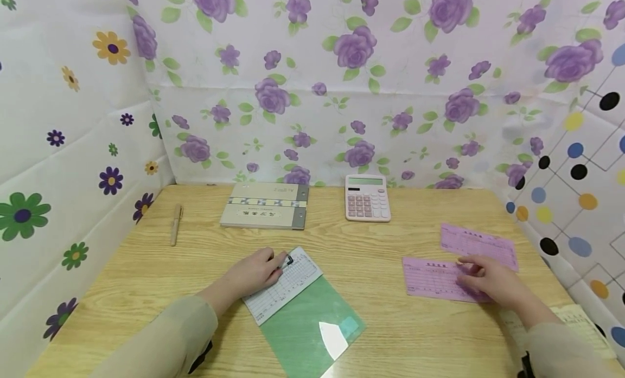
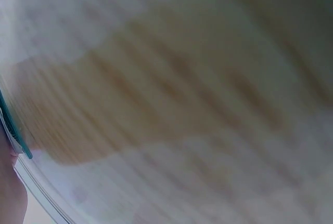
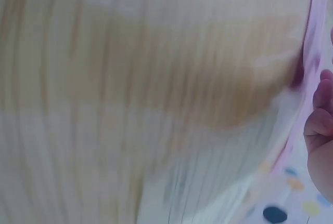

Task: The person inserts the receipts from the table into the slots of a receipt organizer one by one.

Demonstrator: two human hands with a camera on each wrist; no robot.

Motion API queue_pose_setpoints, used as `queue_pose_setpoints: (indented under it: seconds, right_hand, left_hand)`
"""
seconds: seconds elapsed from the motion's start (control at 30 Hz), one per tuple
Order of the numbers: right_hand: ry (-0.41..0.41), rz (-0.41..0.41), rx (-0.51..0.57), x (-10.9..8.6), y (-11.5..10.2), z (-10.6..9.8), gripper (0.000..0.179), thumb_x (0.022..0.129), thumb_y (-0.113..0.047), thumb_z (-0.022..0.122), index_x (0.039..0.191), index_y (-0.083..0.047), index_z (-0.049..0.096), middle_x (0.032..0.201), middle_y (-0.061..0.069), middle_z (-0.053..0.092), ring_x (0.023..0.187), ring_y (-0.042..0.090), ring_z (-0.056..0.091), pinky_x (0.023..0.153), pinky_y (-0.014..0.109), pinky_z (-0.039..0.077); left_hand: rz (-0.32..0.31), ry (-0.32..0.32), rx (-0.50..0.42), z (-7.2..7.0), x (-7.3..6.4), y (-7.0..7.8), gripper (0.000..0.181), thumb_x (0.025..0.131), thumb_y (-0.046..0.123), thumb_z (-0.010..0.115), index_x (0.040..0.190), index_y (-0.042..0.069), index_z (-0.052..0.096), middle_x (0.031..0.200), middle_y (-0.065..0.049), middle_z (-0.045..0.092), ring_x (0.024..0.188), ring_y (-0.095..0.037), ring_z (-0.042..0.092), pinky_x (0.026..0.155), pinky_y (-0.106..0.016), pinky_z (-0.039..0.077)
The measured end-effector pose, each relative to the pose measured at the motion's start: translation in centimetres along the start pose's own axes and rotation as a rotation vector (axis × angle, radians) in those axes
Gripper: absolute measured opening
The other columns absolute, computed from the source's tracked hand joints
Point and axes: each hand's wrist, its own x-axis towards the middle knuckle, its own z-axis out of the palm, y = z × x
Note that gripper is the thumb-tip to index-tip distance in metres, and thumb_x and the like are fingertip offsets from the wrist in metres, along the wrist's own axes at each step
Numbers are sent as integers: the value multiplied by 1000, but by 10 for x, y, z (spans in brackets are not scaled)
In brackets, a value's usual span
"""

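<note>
My left hand lies over a white printed form at the upper end of a green translucent clip folder. Its bent fingers are at the small black clip and seem to grip it. In the left wrist view only part of the hand shows, against the folder's teal edge. On the right, my right hand hovers at or touches a pink form, thumb and fingers apart. Behind it lies a second pink form. The right wrist view shows loosely bent fingers beside pink paper.
A cream account book and a pink calculator lie along the back of the wooden table. A beige pen is at the left. Pale yellowish papers lie under the right forearm. Patterned cloth walls surround the table.
</note>
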Motion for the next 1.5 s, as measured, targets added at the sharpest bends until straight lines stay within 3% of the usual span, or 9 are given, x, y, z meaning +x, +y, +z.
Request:
queue_pose_setpoints:
  seconds: [0.3, 0.6, 0.9, 1.07, 1.23, 1.37, 1.5]
  right_hand:
    - [-89, -55, -74, -9, 28, -6, 57, 82, -46, 68, 124, -8, 61, 103, 13, 61, 88, 24, 53, 77, 49, 45]
    - [-81, -42, -64, -7, 26, -3, 54, 85, -42, 66, 125, -7, 59, 82, 2, 53, 73, 18, 44, 65, 33, 37]
    - [-74, -19, -62, -9, 24, -3, 52, 86, -39, 65, 125, -6, 58, 81, 3, 45, 76, 21, 43, 66, 36, 32]
    - [-84, 24, -18, -10, 21, -4, 49, 88, -37, 64, 125, -6, 58, 89, 6, 51, 80, 23, 45, 68, 36, 37]
    - [-81, 111, 71, -7, 11, -5, 55, 90, -45, 59, 129, -7, 54, 99, 11, 53, 85, 25, 46, 69, 36, 38]
    - [-53, 114, 140, -1, 1, -3, 57, 90, -47, 58, 130, -8, 53, 96, 9, 49, 85, 24, 45, 68, 32, 37]
    - [-35, 87, 182, 5, -13, 2, 52, 92, -44, 57, 130, -9, 53, 105, 11, 53, 92, 24, 47, 73, 32, 41]
  left_hand:
    - [1, -3, 5, 2, 1, -1, 45, 92, 24, 57, 133, 5, 52, 81, 0, 41, 63, -8, 34, 53, -19, 33]
    - [8, 23, -1, 2, 1, -1, 45, 91, 23, 59, 132, 4, 53, 81, -1, 42, 63, -8, 33, 53, -20, 33]
    - [-10, -9, -1, 1, 1, 0, 45, 93, 24, 56, 133, 5, 52, 83, -1, 43, 64, -8, 35, 54, -20, 34]
    - [-14, -12, 3, 1, 1, 0, 45, 93, 24, 56, 133, 5, 52, 83, -1, 43, 64, -8, 35, 54, -20, 34]
    - [-30, -34, -9, 0, 1, 0, 46, 94, 25, 55, 135, 5, 51, 84, -1, 43, 65, -8, 35, 54, -20, 35]
    - [-42, -44, -16, -1, 1, 0, 46, 94, 26, 55, 135, 5, 50, 84, -1, 43, 65, -9, 35, 54, -20, 35]
    - [-41, -45, -13, -1, 1, 1, 46, 94, 26, 55, 135, 5, 51, 84, -1, 43, 65, -9, 35, 54, -20, 35]
